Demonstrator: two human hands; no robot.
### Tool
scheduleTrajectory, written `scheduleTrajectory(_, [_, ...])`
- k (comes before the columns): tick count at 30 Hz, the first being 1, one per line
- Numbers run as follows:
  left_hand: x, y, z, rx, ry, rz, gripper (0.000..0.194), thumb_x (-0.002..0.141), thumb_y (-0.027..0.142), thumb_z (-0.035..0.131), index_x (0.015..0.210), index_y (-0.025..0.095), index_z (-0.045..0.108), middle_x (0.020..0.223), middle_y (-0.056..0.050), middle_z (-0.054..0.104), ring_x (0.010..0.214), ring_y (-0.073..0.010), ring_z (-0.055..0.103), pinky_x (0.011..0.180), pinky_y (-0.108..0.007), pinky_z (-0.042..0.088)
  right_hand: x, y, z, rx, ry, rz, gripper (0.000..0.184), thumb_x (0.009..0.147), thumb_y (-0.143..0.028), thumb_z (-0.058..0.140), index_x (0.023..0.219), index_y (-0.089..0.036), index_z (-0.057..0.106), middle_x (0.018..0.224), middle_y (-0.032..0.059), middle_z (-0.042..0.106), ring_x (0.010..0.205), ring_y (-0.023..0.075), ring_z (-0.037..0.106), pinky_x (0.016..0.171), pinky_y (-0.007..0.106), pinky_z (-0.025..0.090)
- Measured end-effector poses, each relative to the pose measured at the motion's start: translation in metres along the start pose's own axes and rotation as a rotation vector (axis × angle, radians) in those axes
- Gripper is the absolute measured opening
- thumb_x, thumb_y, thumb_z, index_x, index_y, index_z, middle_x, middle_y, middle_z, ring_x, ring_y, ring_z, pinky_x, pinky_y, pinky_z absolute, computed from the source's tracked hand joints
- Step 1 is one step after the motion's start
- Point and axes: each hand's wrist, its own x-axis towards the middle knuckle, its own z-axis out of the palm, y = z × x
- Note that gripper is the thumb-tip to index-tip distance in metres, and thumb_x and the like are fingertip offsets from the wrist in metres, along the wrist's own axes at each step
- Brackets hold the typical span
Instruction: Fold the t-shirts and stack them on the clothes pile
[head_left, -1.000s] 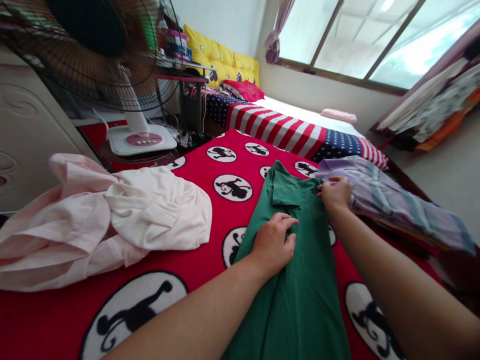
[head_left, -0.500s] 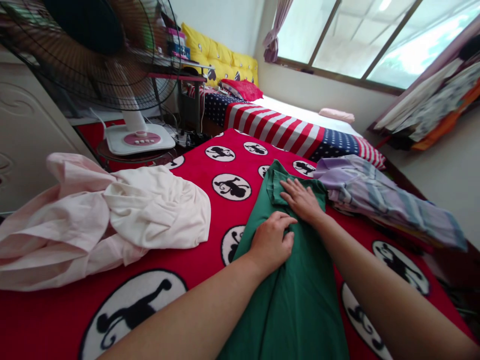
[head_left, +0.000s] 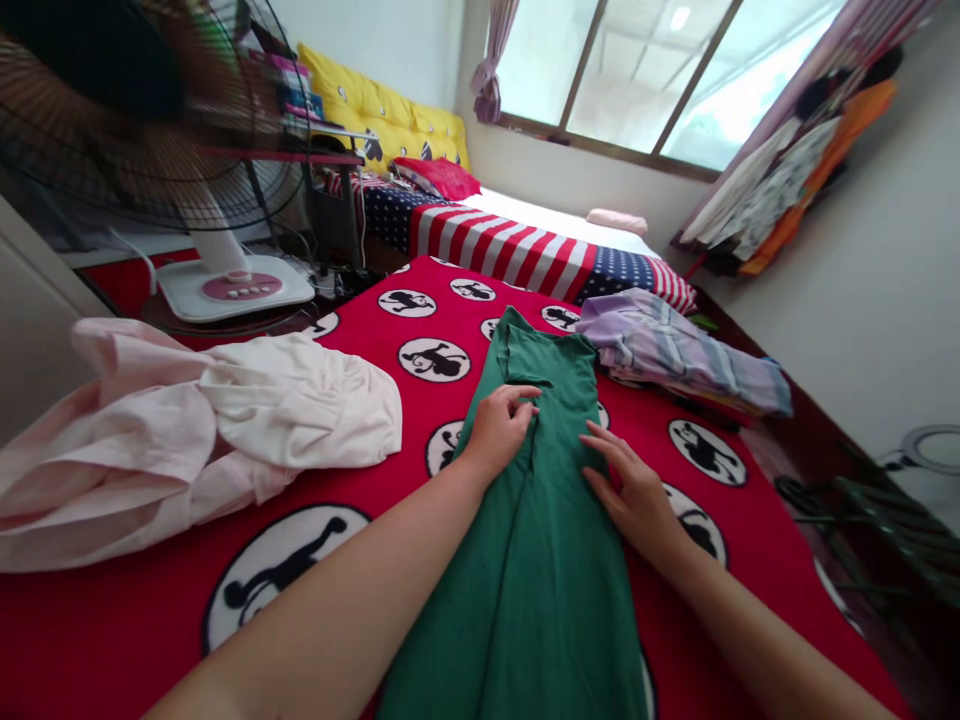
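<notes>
The green cloth point(head_left: 547, 540) lies at 6 o'clock on the red blanket point(head_left: 360, 400) (it has monkeys!). The left hand point(head_left: 501, 428) is on it, half curled; I can't tell if it pinches any. The right hand point(head_left: 636, 492), open wide, holds nothing by its 3 o'clock edge. White cloth point(head_left: 307, 405) sits at 9 o'clock.

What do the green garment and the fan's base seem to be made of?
Green garment: probably matte woven cloth, given its soft creases and dull surface. Fan base: likely smooth molded plastic, judging by its rounded corners and even white surface.
</notes>
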Motion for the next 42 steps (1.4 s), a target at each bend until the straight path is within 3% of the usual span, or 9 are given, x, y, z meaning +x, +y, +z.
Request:
scheduleTrajectory(4, [0.003,0.000,-0.004,-0.025,0.008,-0.047,0.023,0.085,0.013,0.050,0.100,0.012,0.068,0.090,-0.008,0.073,0.081,-0.0169,0.071,0.066,-0.022,0.054,-0.062,-0.004,-0.019,-0.015,0.012,0.009,0.040,0.090,-0.026,0.049,0.127,-0.039,0.053,0.135,0.0049,0.056,0.122,0.0257,0.055,0.100,0.051,0.048])
scheduleTrajectory(9, [0.010,0.011,-0.019,0.127,-0.039,0.000,0.029,0.083,0.011,0.046,0.101,0.011,0.069,0.100,-0.011,0.072,0.085,-0.0176,0.070,0.076,-0.027,0.055,-0.094,-0.019,-0.030,0.004,-0.059,-0.053,0.054,0.087,-0.021,0.052,0.137,-0.041,0.043,0.144,0.0048,0.046,0.131,0.0244,0.047,0.104,0.048,0.047])
scheduleTrajectory(15, [0.004,0.039,-0.073,0.354,-0.439,0.081,0.034,0.059,-0.004,0.056,0.074,0.020,0.075,0.088,-0.002,0.072,0.089,-0.0194,0.065,0.088,-0.029,0.050,-0.099,-0.047,-0.038,-0.017,-0.251,-0.237,0.053,0.088,-0.015,0.048,0.137,-0.036,0.047,0.152,0.0050,0.037,0.141,0.0251,0.031,0.112,0.053,0.033])
scheduleTrajectory(19, [-0.028,0.059,-0.116,0.563,-0.750,0.148,0.042,0.063,-0.004,0.058,0.086,0.026,0.076,0.119,-0.004,0.063,0.105,-0.0219,0.061,0.085,-0.028,0.052,-0.098,-0.051,-0.039,0.034,-0.343,-0.325,0.045,0.091,-0.016,0.044,0.131,-0.035,0.054,0.148,0.0048,0.043,0.141,0.0235,0.031,0.110,0.050,0.036])
scheduleTrajectory(22, [-0.056,0.068,-0.132,0.694,-0.850,0.248,0.045,0.071,0.000,0.060,0.096,0.034,0.075,0.135,-0.001,0.053,0.125,-0.0251,0.049,0.103,-0.037,0.043,-0.097,-0.050,-0.036,0.061,-0.396,-0.355,0.040,0.093,-0.018,0.045,0.126,-0.034,0.059,0.145,0.0047,0.048,0.140,0.0227,0.034,0.110,0.050,0.036])
scheduleTrajectory(30, [-0.083,0.062,-0.136,0.773,-0.975,0.458,0.048,0.066,0.000,0.064,0.097,0.035,0.074,0.135,0.001,0.053,0.135,-0.0274,0.037,0.111,-0.043,0.034,-0.097,-0.048,-0.037,0.104,-0.479,-0.389,0.036,0.095,-0.018,0.043,0.126,-0.028,0.057,0.143,0.0077,0.050,0.139,0.0214,0.034,0.112,0.050,0.032])
scheduleTrajectory(35, [-0.091,0.057,-0.124,0.659,-0.953,0.494,0.037,0.070,0.003,0.062,0.092,0.030,0.074,0.127,0.000,0.062,0.129,-0.0242,0.046,0.113,-0.042,0.031,-0.098,-0.052,-0.035,0.122,-0.404,-0.372,0.020,0.095,-0.016,0.041,0.105,-0.022,0.057,0.132,0.0110,0.060,0.131,0.0209,0.047,0.114,0.049,0.028])
scheduleTrajectory(39, [-0.096,0.073,-0.119,0.592,-0.963,0.470,0.034,0.075,0.003,0.056,0.094,0.027,0.071,0.110,0.001,0.072,0.118,-0.0201,0.058,0.117,-0.046,0.021,-0.093,-0.063,-0.046,0.167,-0.305,-0.342,0.021,0.093,-0.014,0.040,0.109,-0.022,0.051,0.122,0.0104,0.066,0.122,0.0191,0.056,0.117,0.049,0.022])
scheduleTrajectory(42, [-0.103,0.096,-0.122,0.572,-0.996,0.425,0.033,0.077,0.004,0.055,0.097,0.025,0.070,0.102,0.000,0.074,0.107,-0.0174,0.064,0.114,-0.040,0.029,-0.093,-0.079,-0.063,0.144,-0.308,-0.308,0.027,0.093,-0.014,0.042,0.115,-0.024,0.052,0.117,0.0066,0.068,0.117,0.0172,0.059,0.116,0.042,0.027])
